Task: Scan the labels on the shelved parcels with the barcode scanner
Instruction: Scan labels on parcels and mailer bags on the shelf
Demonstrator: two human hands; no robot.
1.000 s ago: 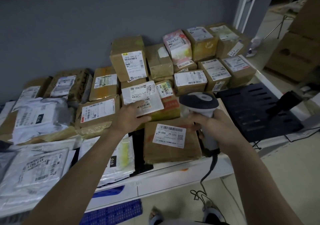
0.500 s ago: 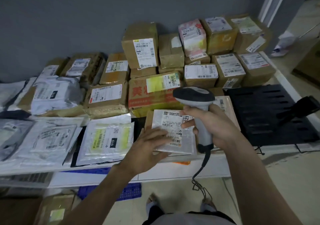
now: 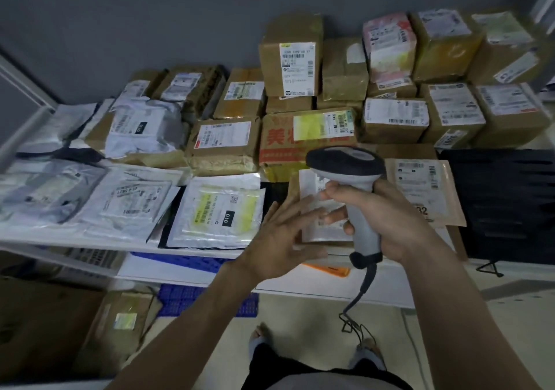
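Observation:
My right hand (image 3: 381,218) grips the grey handle of the barcode scanner (image 3: 348,164), whose dark head points toward the shelf. Under the scanner lies a white labelled parcel (image 3: 315,188) on a brown flat parcel at the shelf's front edge. My left hand (image 3: 282,236) is spread with straight fingers, its fingertips at the white parcel's lower left edge. Behind stands a red-printed carton (image 3: 288,146) with a yellow label. A brown envelope (image 3: 420,191) lies to the right of the scanner.
Brown boxes with white labels (image 3: 295,68) are stacked along the grey wall. White and silver poly bags (image 3: 216,212) cover the shelf's left front. A black slotted tray (image 3: 504,197) sits at right. The scanner cable (image 3: 359,296) hangs to the floor; a blue crate (image 3: 186,296) sits below.
My left hand brought the white labelled parcel from the pile to the front stack and has let it go, now spread flat. The view swung left; the scanner stays over the parcel.

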